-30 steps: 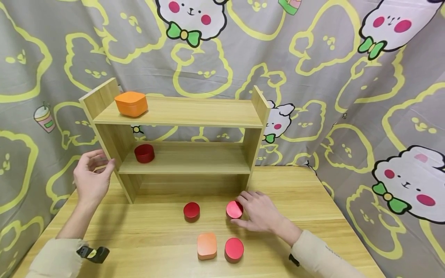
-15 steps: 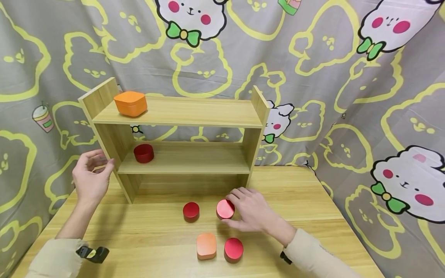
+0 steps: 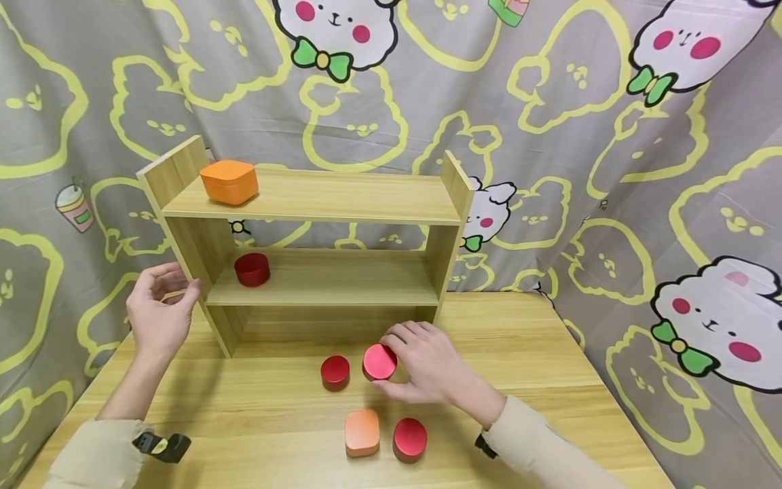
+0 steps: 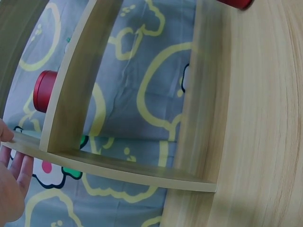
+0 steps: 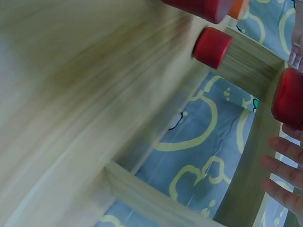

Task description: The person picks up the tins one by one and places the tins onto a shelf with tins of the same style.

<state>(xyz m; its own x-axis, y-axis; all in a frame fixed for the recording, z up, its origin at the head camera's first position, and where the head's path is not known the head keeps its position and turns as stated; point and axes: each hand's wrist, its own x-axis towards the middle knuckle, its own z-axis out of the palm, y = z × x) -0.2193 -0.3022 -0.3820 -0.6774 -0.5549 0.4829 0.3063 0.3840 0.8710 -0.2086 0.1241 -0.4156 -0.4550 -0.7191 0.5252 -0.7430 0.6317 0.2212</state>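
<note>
One red cylinder is sitting clamped between the thumb and fingers of the right hand, just in front of the shelf. Taking it as the dial's centre in the head view, the small cylinder is standing just beside it at nine o'clock on the table, the light box is lying toward half past six, and the front cylinder is standing at five, near that box but apart from it. At ten, the shelved cylinder is resting on the lower board; at half past ten, the orange box is resting on the top board. Between nine and ten, the left hand is pinching the side panel, thumb and fingers straddling its edge. Patterned cloth is hanging behind, toward twelve.
</note>
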